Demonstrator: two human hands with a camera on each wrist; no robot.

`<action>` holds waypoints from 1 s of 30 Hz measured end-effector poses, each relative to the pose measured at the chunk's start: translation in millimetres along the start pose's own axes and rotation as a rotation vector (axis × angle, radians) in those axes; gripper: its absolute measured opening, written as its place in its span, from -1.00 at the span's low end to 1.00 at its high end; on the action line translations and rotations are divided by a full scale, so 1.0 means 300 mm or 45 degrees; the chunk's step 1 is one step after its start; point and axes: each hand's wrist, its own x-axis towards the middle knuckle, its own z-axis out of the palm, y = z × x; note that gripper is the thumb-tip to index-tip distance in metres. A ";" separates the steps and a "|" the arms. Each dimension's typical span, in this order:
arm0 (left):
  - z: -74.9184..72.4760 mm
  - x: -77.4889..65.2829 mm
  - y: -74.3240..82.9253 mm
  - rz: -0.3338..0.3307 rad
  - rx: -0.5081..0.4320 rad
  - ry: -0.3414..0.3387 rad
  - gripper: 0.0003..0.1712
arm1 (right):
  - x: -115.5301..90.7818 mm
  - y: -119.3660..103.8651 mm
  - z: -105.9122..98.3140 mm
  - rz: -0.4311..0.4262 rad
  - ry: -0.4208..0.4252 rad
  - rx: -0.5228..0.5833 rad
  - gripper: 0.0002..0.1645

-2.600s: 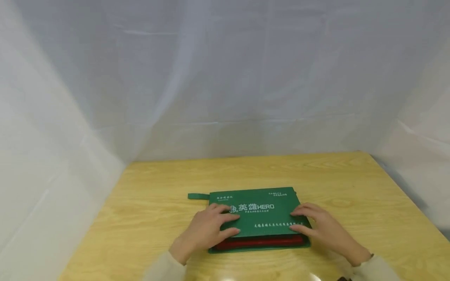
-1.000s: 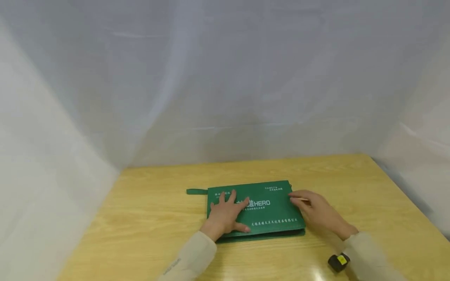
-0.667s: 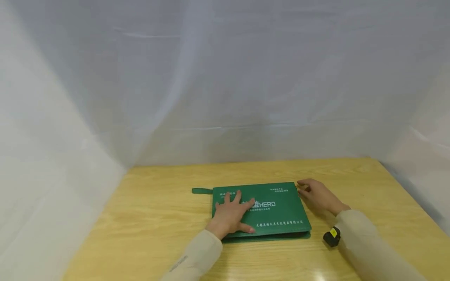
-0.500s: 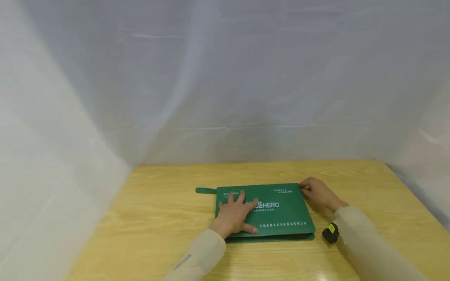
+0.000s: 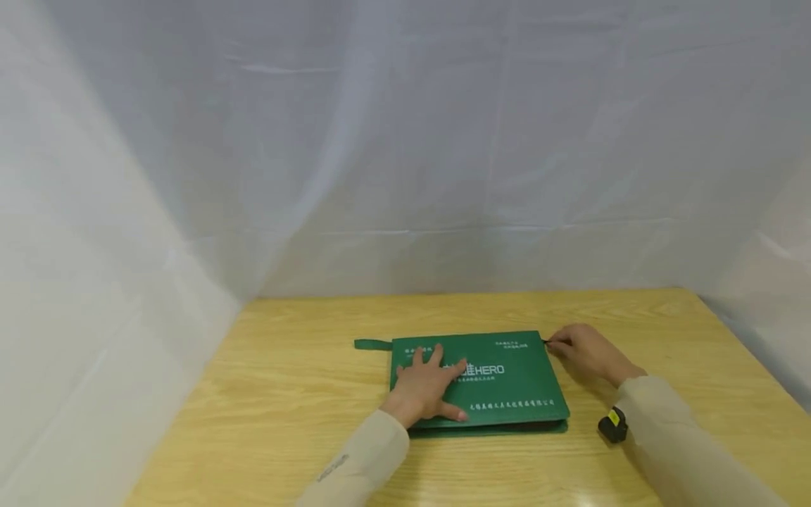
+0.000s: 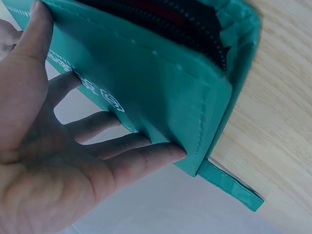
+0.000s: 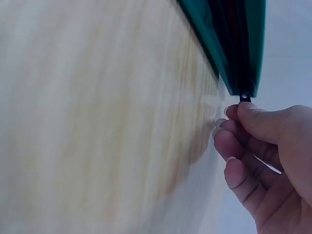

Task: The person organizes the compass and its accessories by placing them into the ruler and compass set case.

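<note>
A green zip pouch (image 5: 519, 391) with white lettering and "HERO" lies flat on the table. My left hand (image 5: 423, 391) is spread across its left half, fingers apart and pressing on the cover. In the left wrist view the pouch's black zipper (image 6: 195, 31) is parted along the near side, with a bit of dark red inside. At the far right corner my right hand (image 5: 586, 350) pinches a small black zipper tab (image 7: 244, 98) between thumb and forefinger; the other fingers are loosely bent. A green wrist strap (image 5: 372, 344) sticks out from the left end.
The pouch rests on a light wooden table (image 5: 285, 408). White sheeting (image 5: 443, 176) hangs behind the table and along both sides. A small black device with a yellow label (image 5: 612, 425) is at the right sleeve.
My left hand has moved from the left edge to lie spread on the cover. My right hand has gone to the far right corner, grasped the tab and drawn slightly right.
</note>
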 end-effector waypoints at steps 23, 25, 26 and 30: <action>-0.006 0.018 -0.019 0.005 -0.012 0.010 0.03 | -0.177 -0.048 0.039 0.032 -0.005 0.086 -0.85; -0.008 0.017 -0.022 0.005 -0.014 0.009 0.03 | -0.189 -0.055 0.036 0.018 -0.037 0.093 -0.86; -0.009 0.016 -0.025 0.004 -0.016 0.010 0.03 | -0.195 -0.060 0.033 0.006 -0.058 0.104 -0.86; -0.015 0.012 -0.036 0.001 -0.021 0.016 0.03 | -0.212 -0.082 0.026 -0.015 -0.112 0.132 -0.89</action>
